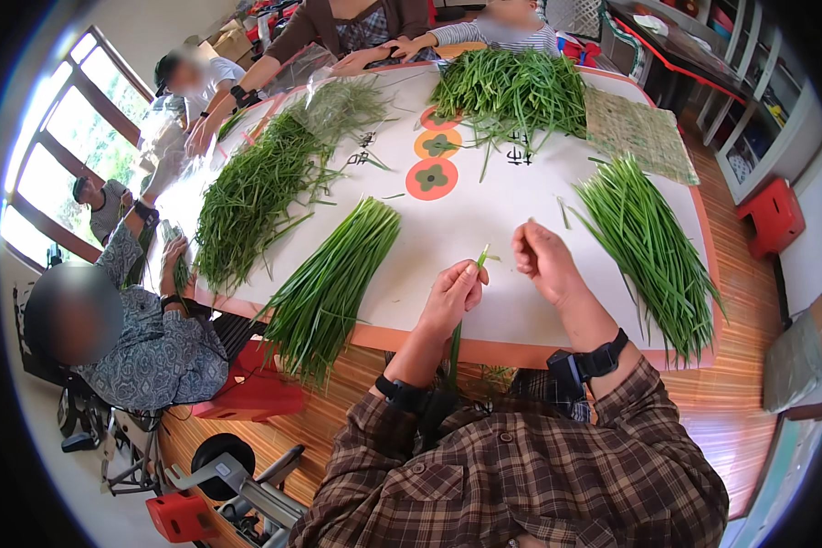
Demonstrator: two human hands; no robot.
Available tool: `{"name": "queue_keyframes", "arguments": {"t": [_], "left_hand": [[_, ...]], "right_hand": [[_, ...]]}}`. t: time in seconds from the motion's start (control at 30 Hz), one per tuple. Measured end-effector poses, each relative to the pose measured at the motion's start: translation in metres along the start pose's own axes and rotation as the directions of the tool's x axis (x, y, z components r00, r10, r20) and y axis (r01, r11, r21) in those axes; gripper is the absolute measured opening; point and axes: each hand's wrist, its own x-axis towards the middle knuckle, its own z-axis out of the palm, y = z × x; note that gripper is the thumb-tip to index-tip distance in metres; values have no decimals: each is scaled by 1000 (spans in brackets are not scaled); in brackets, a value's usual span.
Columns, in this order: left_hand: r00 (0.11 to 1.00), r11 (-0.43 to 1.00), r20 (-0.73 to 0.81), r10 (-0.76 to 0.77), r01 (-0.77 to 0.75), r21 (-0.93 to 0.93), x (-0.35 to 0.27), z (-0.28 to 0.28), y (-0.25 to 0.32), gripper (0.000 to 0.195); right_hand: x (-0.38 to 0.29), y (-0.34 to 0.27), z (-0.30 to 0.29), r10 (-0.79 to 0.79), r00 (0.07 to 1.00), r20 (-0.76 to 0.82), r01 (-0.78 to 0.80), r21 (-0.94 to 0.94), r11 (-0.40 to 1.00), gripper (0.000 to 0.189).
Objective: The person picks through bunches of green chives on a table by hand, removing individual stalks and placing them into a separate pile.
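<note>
My left hand (pixel 454 291) is shut on a thin garlic chive stalk (pixel 482 256). Its pale cut end sticks up past the thumb, and green leaves hang below the wrist at the table's front edge. To the right, my right hand (pixel 542 257) hovers over the tabletop with curled fingers; anything small between its fingertips is too tiny to make out. A neat bundle of chives (pixel 346 274) lies left of my hands, pale ends pointing away. Another aligned bundle (pixel 647 257) rests on the right side, its leaf tips reaching over the table edge.
The white table (pixel 466 335) has an orange border. Loose greens (pixel 260 198) spread along its left; a large chive heap (pixel 514 92) sits at the back beside a woven mat (pixel 637 133). A seated person (pixel 151 342) works at left; others sit beyond. A red stool (pixel 774 216) stands right.
</note>
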Motion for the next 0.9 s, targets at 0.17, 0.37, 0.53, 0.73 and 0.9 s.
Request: {"name": "queue_keyframes", "arguments": {"t": [0.17,0.37,0.53,0.73,0.9], "left_hand": [[1000,1000,1,-12,12,14,-4,-1,-1,26],[999,985,-16,32,-29,168,-5,11,4,17],[999,968,30,-16,8,252,-7,9,6,11],[996,964,76,-38,16,265,-7,8,8,19],[988,977,76,-135,120,179,-18,11,17,23]], "right_hand": [[-13,4,24,84,969,231,-28,-237,971,13],[-7,13,14,-17,987,159,56,-247,967,6],[-5,15,13,-50,994,96,68,-197,978,8],[-4,12,8,-86,996,13,86,-75,993,9],[2,12,4,-178,981,71,188,-182,965,13]]}}
